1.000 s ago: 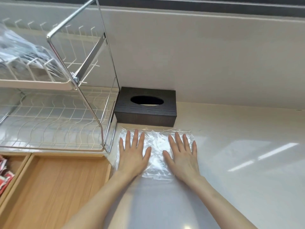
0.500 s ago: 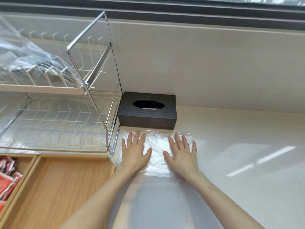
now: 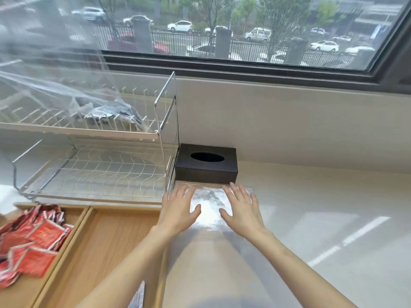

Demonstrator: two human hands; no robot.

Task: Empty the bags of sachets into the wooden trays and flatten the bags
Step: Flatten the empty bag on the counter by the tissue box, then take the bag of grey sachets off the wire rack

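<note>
Pale, glossy countertop [image 3: 311, 207] runs beneath a wide window [image 3: 222, 30] that looks out on parked cars. Both hands lie palm down, fingers spread apart, on a clear plastic bag [image 3: 209, 210] spread flat on the counter: the left hand [image 3: 178, 212] on its left part, the right hand [image 3: 242, 212] on its right part, thumbs pointing toward each other with bare plastic between them. The bag's far edge sits just in front of a black tissue box [image 3: 205, 166] that stands against the back wall. Left of the box a two-tier wire dish rack [image 3: 93, 170] holds another clear bag [image 3: 66, 96] with dark contents on its upper tier. At the counter's near left, one wooden tray [image 3: 115, 241] shows bare wood, and the neighbouring tray [image 3: 75, 221] to its left holds a heap of red sachets [image 3: 33, 238].
</note>
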